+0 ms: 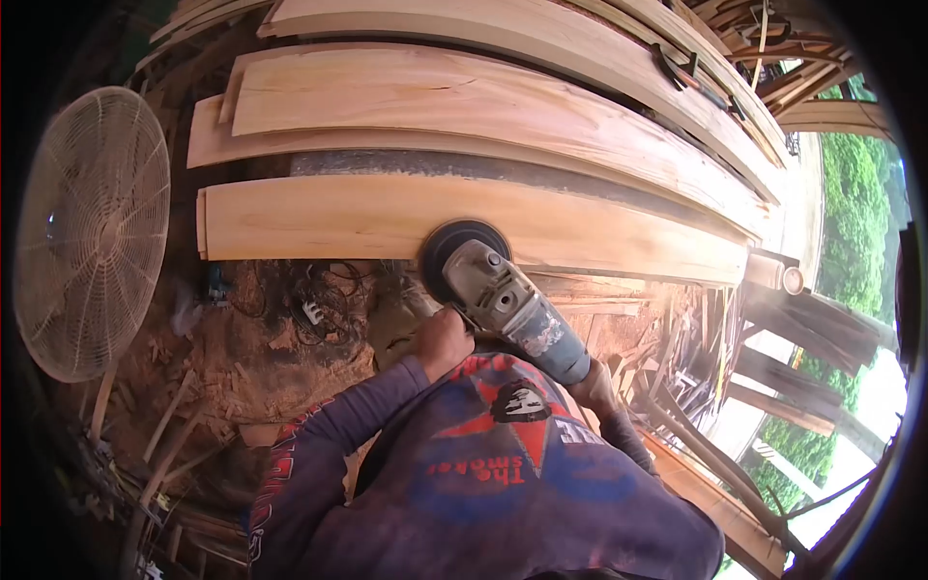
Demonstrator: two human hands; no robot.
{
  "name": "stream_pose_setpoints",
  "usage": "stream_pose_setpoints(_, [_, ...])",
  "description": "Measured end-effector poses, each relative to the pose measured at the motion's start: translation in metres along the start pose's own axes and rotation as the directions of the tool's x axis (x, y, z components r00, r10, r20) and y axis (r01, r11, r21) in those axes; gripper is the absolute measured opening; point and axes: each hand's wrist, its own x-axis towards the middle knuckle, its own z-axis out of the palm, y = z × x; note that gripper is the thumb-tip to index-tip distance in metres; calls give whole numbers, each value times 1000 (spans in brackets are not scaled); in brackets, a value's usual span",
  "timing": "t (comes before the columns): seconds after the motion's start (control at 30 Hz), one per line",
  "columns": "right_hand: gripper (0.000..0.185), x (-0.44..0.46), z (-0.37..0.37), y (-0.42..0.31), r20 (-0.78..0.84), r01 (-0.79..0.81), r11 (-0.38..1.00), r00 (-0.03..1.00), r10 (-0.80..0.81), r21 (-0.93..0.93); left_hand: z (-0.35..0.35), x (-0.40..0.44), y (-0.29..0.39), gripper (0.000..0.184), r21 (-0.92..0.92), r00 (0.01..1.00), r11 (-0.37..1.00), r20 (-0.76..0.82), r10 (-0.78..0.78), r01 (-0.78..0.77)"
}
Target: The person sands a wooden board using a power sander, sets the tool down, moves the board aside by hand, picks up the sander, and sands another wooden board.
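A worn, dusty disc sander (510, 300), grey at the head and blue-grey along its body, slants across the near edge of a pale plank (329, 217). Its round black pad (447, 253) overlaps the plank's face and sticks out past the near edge. My left hand (445, 343) is closed beside the sander's head, apparently round a side handle that my fingers mostly hide. At the rear end of the body, my right hand (592, 385) grips the sander, its fingers partly covered by the tool and my shirt.
More wide boards (387, 92) lie in layers beyond the plank. Pincers with dark jaws (677, 68) rest on the far boards. A large caged fan (92, 232) stands at left. Cables and a socket block (311, 311) lie amid sawdust below. Wood offcuts (667, 338) pile up at right.
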Motion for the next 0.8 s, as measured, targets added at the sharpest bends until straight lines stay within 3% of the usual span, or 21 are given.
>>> stream_pose_setpoints(0.07, [46,-12,-2,17,0,-73,997,997,73,13,8,6,20,32,42,998,998,48,35,-37])
stream_pose_setpoints(0.13, [47,-24,-9,24,5,-132,981,991,133,140,26,14,36,31,79,994,995,94,57,-65])
stream_pose_setpoints(0.23, [46,-37,-10,63,-32,-220,967,974,226,129,50,28,63,33,135,980,974,109,166,-181])
stream_pose_setpoints(0.4, [44,-52,-16,115,-106,-181,941,970,219,287,91,50,122,26,228,962,950,219,164,-213])
stream_pose_setpoints(0.5, [37,-65,-31,127,-83,-368,882,910,407,294,130,64,146,25,257,943,912,183,277,-318])
stream_pose_setpoints(0.6, [37,-74,-37,148,-140,-355,845,888,439,400,156,82,182,24,250,915,891,246,321,-380])
stream_pose_setpoints(0.67, [35,-72,-23,188,-220,-265,864,897,384,428,166,102,208,23,226,837,819,304,454,-527])
stream_pose_setpoints(0.7, [34,-71,-20,206,-174,-374,781,840,514,501,174,115,232,22,234,831,818,349,433,-525])
stream_pose_setpoints(0.8, [32,-63,-18,217,-158,-407,694,787,596,594,184,142,278,19,291,820,782,366,441,-551])
